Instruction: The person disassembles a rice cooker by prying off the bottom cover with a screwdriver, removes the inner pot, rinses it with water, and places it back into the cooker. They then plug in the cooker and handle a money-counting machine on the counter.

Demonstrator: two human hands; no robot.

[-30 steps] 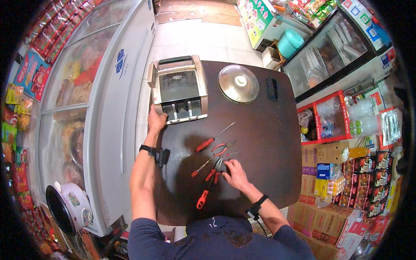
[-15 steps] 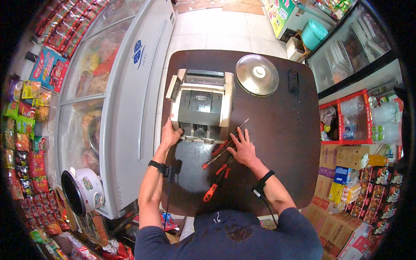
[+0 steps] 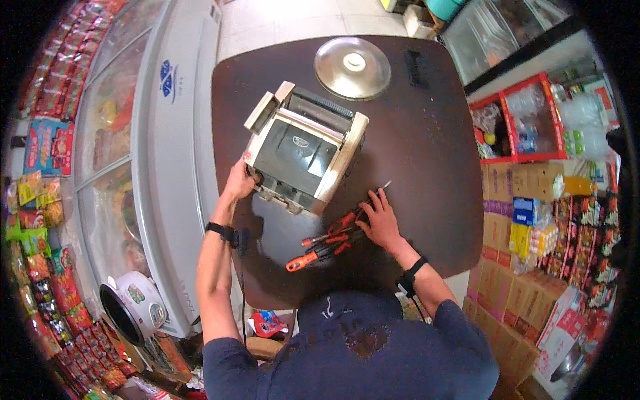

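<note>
A beige and dark grey banknote counter [image 3: 298,153] sits turned at an angle on the dark brown table. My left hand [image 3: 238,181] grips its near left corner, with the fingertips partly hidden at the casing. To the right of the machine, my right hand [image 3: 381,223] lies open with fingers stretched out beside a group of hand tools. Several red-handled tools [image 3: 337,235] overlap there, and one thin metal tip pokes out past my fingers. Closest to me in this group is an orange-red screwdriver handle [image 3: 302,261]. Which tools my right fingers touch I cannot tell.
A round metal lid [image 3: 352,67] and a black flat object [image 3: 418,69] lie on the table's far part. Left of the table stands a chest freezer [image 3: 175,133], with a rice cooker [image 3: 137,303] near its end. Cardboard boxes [image 3: 507,293] and a red rack [image 3: 517,120] line the right.
The banknote counter has turned clockwise, with my left hand still at its corner. The tools have been pushed closer together beside my right hand. The whole view has shifted.
</note>
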